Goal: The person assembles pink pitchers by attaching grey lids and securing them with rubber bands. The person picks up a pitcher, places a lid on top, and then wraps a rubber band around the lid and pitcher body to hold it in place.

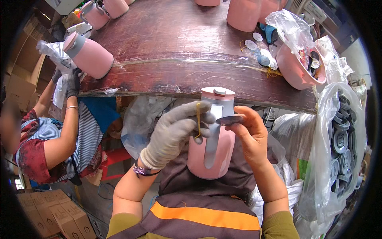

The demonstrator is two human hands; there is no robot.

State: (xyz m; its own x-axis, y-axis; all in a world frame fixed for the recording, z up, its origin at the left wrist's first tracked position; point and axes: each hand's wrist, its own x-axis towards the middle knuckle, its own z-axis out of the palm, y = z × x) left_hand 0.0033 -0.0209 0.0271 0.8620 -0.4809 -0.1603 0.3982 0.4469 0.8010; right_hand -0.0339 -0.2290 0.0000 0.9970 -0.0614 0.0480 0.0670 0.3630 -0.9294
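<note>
A pink vacuum jug (211, 157) with a grey collar, a grey handle strip and a pale lid stands upright on my lap, against the dark apron. In front of it, my left hand (175, 127), in a grey-white glove, is pinched on a thin yellow cord (198, 117) that hangs as a narrow loop. My bare right hand (250, 133) holds a dark round tag (230, 120) between thumb and fingers, close to the jug's collar. Whether the cord joins the tag cannot be made out. Neither hand plainly grips the jug.
The dark table (159, 71) bears more pink jugs (244, 16), loose round tags (258, 51) and a pink bowl (298, 71) of small parts. A clear bag of grey lids (340, 139) stands right. At left a gloved co-worker (59, 135) handles plastic beside a jug (93, 57); cartons (55, 213) lie below.
</note>
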